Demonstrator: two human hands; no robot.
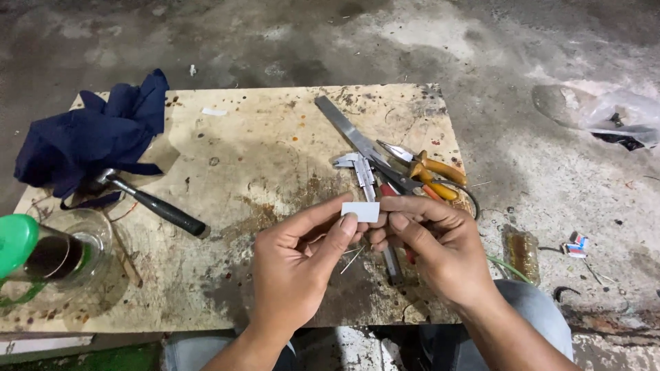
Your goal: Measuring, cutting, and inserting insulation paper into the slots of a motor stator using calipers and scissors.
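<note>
L hand [292,264] + R hand [440,251] fingertips pinched on white strip [360,211] | over board [261,137] front edge, by caliper [363,172] | looks light, thin, bendy – grip by ends

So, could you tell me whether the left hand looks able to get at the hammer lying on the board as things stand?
Probably yes, once it lets go: the left hand is pinching a small white piece together with the right hand. The board between it and the black handle of the hammer lies bare.
</note>
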